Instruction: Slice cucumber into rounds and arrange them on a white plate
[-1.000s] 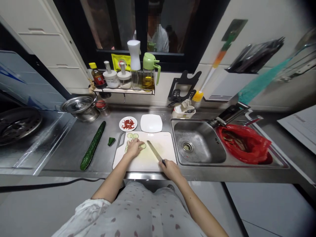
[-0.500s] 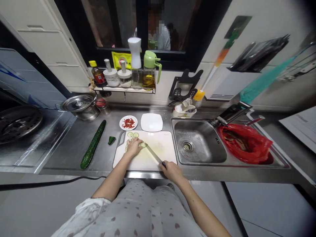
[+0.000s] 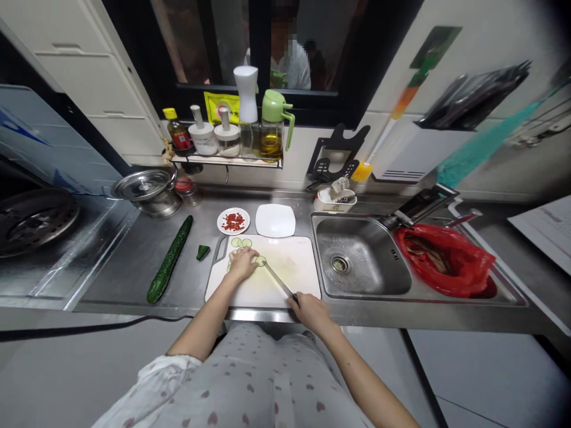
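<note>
On the white cutting board (image 3: 285,297), my left hand (image 3: 243,263) is curled down over cucumber slices (image 3: 241,243), some of them showing past its fingertips and side. A single cucumber slice (image 3: 261,261) sits beside its thumb, at the tip of the knife (image 3: 280,281). My right hand (image 3: 311,310) is closed round the knife's dark handle near the board's lower right edge, the blade pointing up and left. To the left of the board lie a cut cucumber end (image 3: 202,252) and a long whole cucumber (image 3: 171,260).
Behind the board stand a small plate of chopped red pieces (image 3: 234,221) and a white square plate (image 3: 275,220). A sink (image 3: 363,255) is at the right, with a red plastic bag (image 3: 464,273) beyond it. A lidded pot (image 3: 151,193) and seasoning rack (image 3: 227,159) are at the back left.
The slice by my left thumb now shows more of its round face at the knife tip. Both hands have hardly moved; the whole view has shifted slightly.
</note>
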Demonstrator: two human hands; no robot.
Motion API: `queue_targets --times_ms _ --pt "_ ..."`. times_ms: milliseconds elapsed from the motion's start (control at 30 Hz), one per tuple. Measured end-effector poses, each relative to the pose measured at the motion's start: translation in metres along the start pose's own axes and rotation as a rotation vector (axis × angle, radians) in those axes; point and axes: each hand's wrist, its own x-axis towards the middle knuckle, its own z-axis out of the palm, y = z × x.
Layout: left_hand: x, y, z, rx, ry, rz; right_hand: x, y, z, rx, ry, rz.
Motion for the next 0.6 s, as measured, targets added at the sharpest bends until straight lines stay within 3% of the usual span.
queue_targets --times_ms 600 --pt "0.0015 -0.0005 0.0050 -0.011 0.022 -0.032 0.0073 0.0010 -0.0056 0.000 -0.065 -0.009"
